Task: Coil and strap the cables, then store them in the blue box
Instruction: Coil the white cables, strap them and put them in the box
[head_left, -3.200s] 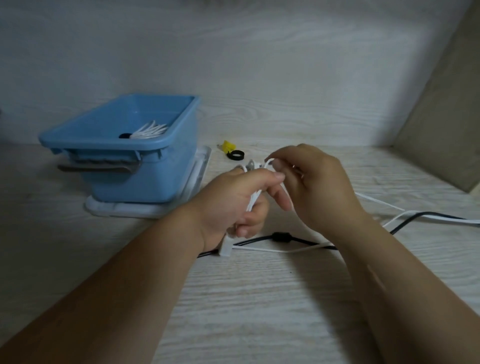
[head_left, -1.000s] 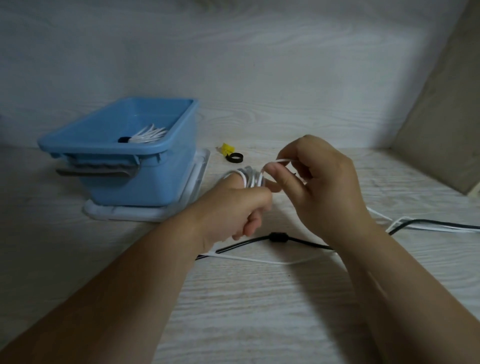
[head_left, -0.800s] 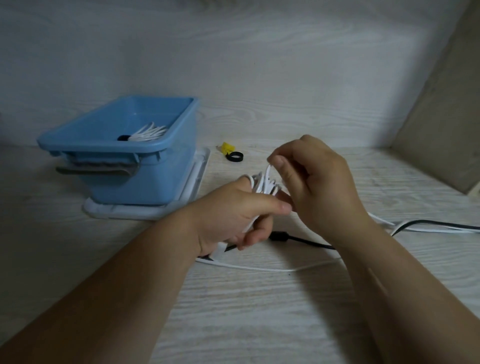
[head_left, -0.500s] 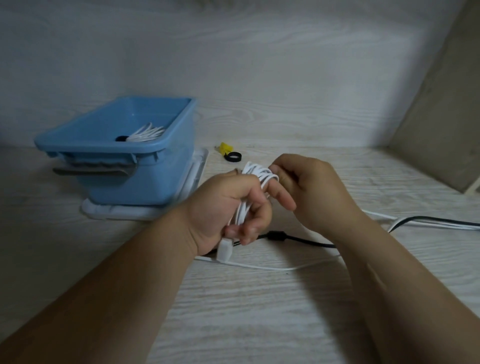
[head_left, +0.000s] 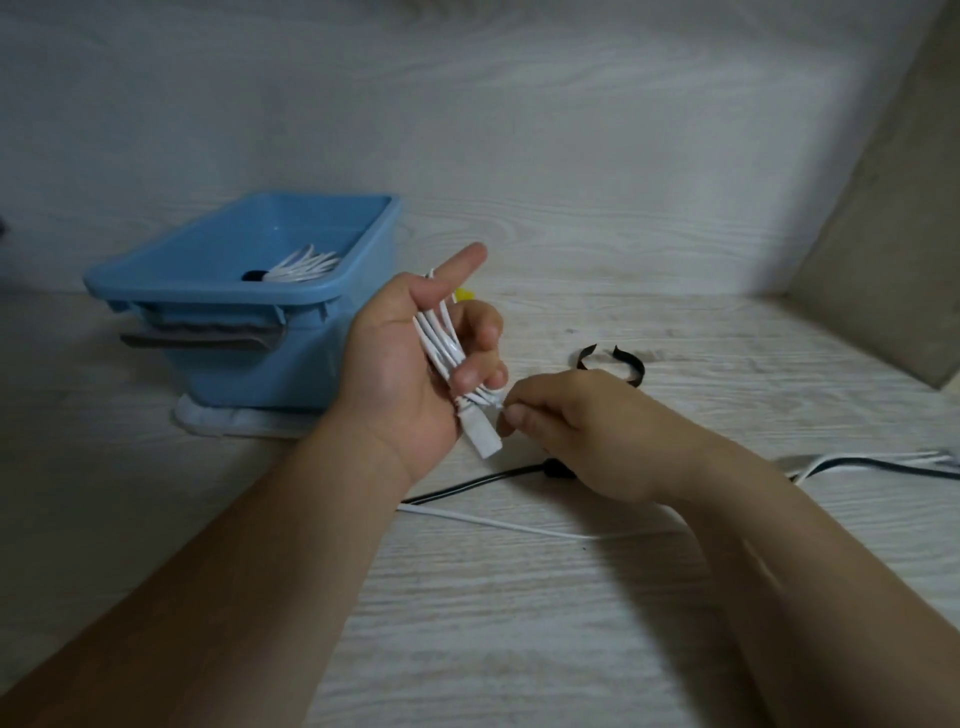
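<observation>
My left hand (head_left: 410, 364) is turned palm up and holds a bundle of coiled white cable (head_left: 441, 343), its fingers curled over the loops and the thumb pointing up. The cable's white plug (head_left: 483, 434) sticks out below the palm. My right hand (head_left: 576, 431) pinches the cable at the bundle's lower end. The blue box (head_left: 228, 296) stands at the back left, with a strapped white cable (head_left: 304, 267) inside. A black strap (head_left: 618, 361) lies open on the table behind my right hand.
A black cable (head_left: 467, 483) and a loose white cable (head_left: 493, 522) run across the table under my right arm toward the right edge. A yellow item (head_left: 464, 296) peeks out behind my left hand. The box stands on a white lid (head_left: 223, 421).
My left hand has turned palm up with the coil lying across it. My right hand has dropped from the top of the coil to its lower end near the plug.
</observation>
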